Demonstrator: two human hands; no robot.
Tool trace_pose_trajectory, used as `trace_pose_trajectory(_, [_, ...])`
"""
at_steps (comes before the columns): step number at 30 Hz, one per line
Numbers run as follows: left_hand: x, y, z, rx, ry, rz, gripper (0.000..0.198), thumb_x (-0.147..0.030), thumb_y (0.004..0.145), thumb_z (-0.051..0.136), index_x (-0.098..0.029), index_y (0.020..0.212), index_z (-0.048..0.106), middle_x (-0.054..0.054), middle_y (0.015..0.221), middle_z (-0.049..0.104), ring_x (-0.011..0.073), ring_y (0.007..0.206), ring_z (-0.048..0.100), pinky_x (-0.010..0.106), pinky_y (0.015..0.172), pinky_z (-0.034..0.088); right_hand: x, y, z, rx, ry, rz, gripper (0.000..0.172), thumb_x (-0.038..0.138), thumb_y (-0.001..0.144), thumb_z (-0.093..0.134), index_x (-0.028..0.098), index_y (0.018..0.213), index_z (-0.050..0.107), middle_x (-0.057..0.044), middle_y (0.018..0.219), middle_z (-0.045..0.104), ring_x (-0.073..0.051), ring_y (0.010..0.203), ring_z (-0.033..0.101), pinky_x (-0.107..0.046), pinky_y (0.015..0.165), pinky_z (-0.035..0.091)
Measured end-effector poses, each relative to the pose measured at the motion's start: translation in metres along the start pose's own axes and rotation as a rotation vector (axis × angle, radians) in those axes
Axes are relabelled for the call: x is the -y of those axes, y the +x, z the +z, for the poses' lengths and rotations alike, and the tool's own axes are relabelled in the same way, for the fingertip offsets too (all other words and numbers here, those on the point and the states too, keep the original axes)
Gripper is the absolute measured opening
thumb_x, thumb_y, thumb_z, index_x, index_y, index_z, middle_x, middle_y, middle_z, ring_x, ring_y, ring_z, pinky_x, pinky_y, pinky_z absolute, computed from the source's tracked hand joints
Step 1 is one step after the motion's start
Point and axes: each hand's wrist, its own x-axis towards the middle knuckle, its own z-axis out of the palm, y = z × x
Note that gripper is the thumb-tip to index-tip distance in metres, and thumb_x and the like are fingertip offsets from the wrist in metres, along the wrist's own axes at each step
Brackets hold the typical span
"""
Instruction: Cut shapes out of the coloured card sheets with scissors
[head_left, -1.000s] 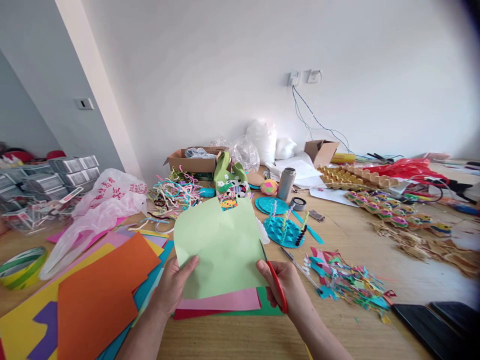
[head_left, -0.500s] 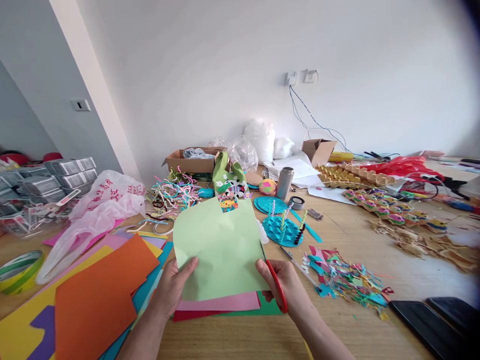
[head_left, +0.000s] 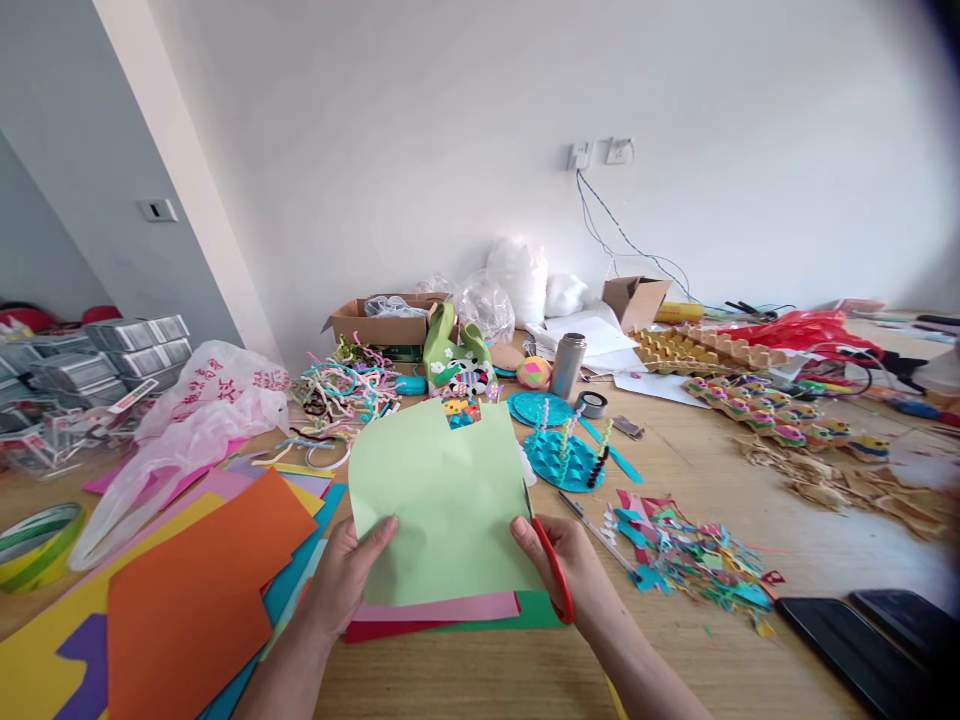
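Observation:
A light green sheet of paper [head_left: 442,510] is held up in front of me, with a small notch cut from its top edge and its left side curling. My left hand [head_left: 351,570] pinches the sheet's left edge, thumb on top. On the other side my right hand [head_left: 559,565] grips the sheet's right edge and also holds red-handled scissors [head_left: 553,570], their blades pointing up along that edge. Beneath the sheet lie pink paper [head_left: 442,608], red paper [head_left: 390,630] and green paper [head_left: 536,610] on the table.
Coloured sheets, an orange one [head_left: 195,590] on top, spread at the left beside green-yellow tape [head_left: 41,548]. Paper scraps [head_left: 690,550] and phones [head_left: 847,650] lie at the right. Blue discs [head_left: 562,462] with pipe cleaners, a metal flask [head_left: 568,365] and a cardboard box [head_left: 382,325] stand farther back.
The green sheet has tilted slightly, its notched top edge shifting a little to the right. Both hands keep their hold in nearly the same places.

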Motion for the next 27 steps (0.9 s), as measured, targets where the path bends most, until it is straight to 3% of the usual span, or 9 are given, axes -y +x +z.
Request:
trace_pose_trajectory(9, [0.0014,-0.0002,-0.0001,-0.019,-0.021,0.011,0.048,-0.044,0.071,0.077,-0.017,0.111,0.072,0.012,0.109,0.075,0.0333,0.101,0.068,0.038,0.082,0.055,-0.0011,-0.0004,0.0004,0.007,0.004,0.01,0.06,0.073,0.075,0.05,0.022,0.055,0.025,0.005,0.059,0.017,-0.01,0.055,0.018,-0.027,0.051,0.011])
trace_pose_trajectory(19, [0.0014,0.0003,-0.0014,-0.005,-0.012,0.012,0.049,-0.044,0.074,0.074,-0.017,0.115,0.07,0.013,0.116,0.072,0.0342,0.108,0.065,0.037,0.08,0.055,-0.0012,-0.0008,0.0016,-0.011,0.054,0.02,0.061,0.073,0.073,0.054,0.022,0.053,0.025,0.005,0.056,0.019,-0.008,0.052,0.019,-0.025,0.048,0.012])
trace_pose_trajectory(27, [0.0,-0.0006,0.0006,-0.022,-0.021,0.012,0.052,-0.043,0.071,0.077,-0.014,0.113,0.07,0.015,0.111,0.074,0.0355,0.107,0.065,0.043,0.087,0.053,-0.0049,-0.0002,0.0052,0.0,0.131,0.093,0.06,0.077,0.073,0.051,0.023,0.053,0.034,0.005,0.048,0.03,-0.01,0.042,0.037,-0.023,0.037,0.034])
